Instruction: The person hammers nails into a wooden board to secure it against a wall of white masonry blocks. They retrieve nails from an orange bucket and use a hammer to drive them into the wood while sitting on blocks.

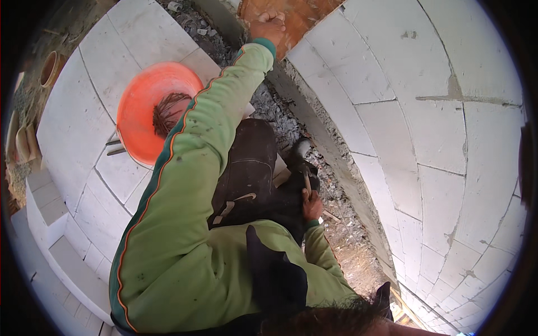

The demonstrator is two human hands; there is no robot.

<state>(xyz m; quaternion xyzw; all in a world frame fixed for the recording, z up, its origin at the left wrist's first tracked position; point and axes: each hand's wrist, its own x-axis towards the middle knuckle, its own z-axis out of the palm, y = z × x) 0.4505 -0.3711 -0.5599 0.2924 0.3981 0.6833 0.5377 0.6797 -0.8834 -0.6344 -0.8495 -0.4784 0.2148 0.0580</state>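
My left arm, in a green sleeve, stretches far forward. At its end my left hand [268,28] is closed at the reddish-brown wooden board [314,14], its fingers pinched together; what they hold, if anything, is too small to make out. Down by my knee, my right hand [312,206] is wrapped round the wooden handle of what looks like a hammer [307,180]. The tool's head is hard to see against my dark trousers. To the left, an orange bucket [134,120] holds a bundle of thin rusty wires or nails [166,115], partly hidden behind my sleeve.
A wall of white blocks [414,134] rises on the right. More white blocks [84,117] lie under and around the bucket on the left. Between them runs a rubble-strewn trench [336,207] with a concrete edge. Another round container [51,68] is at the far left.
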